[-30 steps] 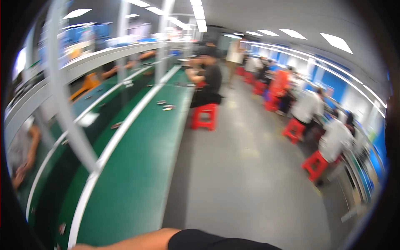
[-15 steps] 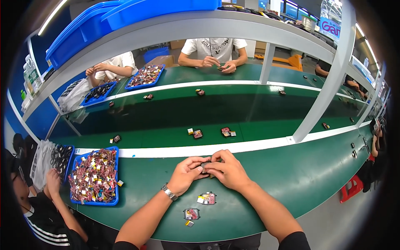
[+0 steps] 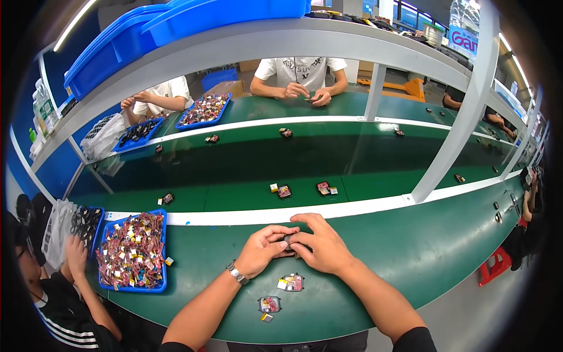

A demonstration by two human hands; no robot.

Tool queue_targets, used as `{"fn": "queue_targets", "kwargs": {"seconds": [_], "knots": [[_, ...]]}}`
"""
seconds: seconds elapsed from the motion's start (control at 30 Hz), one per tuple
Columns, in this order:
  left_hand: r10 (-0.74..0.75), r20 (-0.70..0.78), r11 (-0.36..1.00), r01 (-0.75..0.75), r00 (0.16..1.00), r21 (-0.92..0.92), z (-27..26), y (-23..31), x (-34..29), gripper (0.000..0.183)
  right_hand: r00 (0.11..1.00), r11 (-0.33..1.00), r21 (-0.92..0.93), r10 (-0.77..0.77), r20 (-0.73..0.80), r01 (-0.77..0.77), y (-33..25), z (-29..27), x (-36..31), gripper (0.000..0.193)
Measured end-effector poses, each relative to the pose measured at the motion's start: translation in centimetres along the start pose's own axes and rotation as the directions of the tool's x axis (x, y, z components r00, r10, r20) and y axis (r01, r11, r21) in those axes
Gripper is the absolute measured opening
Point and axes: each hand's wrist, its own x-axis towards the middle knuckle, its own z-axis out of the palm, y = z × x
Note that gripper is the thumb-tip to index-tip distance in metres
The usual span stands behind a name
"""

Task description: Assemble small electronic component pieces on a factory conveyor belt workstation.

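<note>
Between my two hands, over the near green bench, is a small dark casing [image 3: 288,240], largely covered by fingers. My left hand [image 3: 260,252], a metal watch on its wrist, is closed round its left side. My right hand [image 3: 326,249] pinches it with the thumb and a finger, the index finger raised and arched above. Just below lie two dark open casings with reddish circuit boards and small batteries: the upper casing [image 3: 291,282] and the lower casing [image 3: 270,304]. A small yellow-and-silver battery [image 3: 267,317] sticks out below the lower one.
To the left stands a blue tray [image 3: 165,258] heaped with circuit boards and batteries. Beyond a white rail [image 3: 258,217], a green belt [image 3: 234,196] carries several casings. A grey post [image 3: 448,111] rises at the right. Co-workers sit opposite and at my left.
My right fingers have shifted on the casing, and the index finger has lifted. On the belt, the casings have moved slightly to the right.
</note>
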Motion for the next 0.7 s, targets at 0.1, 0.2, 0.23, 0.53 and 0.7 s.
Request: {"fn": "queue_targets", "kwargs": {"seconds": [0.1, 0.2, 0.23, 0.53, 0.7], "knots": [[-0.038, -0.004, 0.995, 0.038, 0.999, 0.096, 0.0, -0.2, 0.0, 0.028, 0.997, 0.997, -0.001, -0.075, 0.003, 0.075, -0.1, -0.2, 0.0, 0.008], [-0.036, -0.020, 0.995, 0.038, 0.999, 0.096, -0.1, -0.3, 0.0, 0.028, 0.998, 0.998, 0.049, -0.049, 0.039, 0.047, -0.2, -0.2, -0.2, 0.008], [-0.038, -0.019, 0.994, 0.040, 0.999, 0.100, -0.1, -0.2, 0.0, 0.028, 0.999, 0.998, 0.059, -0.020, 0.028, 0.019, -0.2, 0.0, -0.3, 0.008], [0.028, 0.019, 0.997, -0.027, 0.999, -0.068, -0.4, -0.5, 0.1, 0.024, 0.987, 0.994, 0.105, 0.034, -0.155, -0.018, -0.5, 1.4, -0.8, 0.012], [0.040, -0.006, 0.998, -0.040, 0.999, -0.051, -0.5, -0.6, 0.1, 0.022, 0.986, 0.996, 0.094, 0.017, -0.166, -0.001, -0.7, 1.7, -0.8, 0.013]]}}
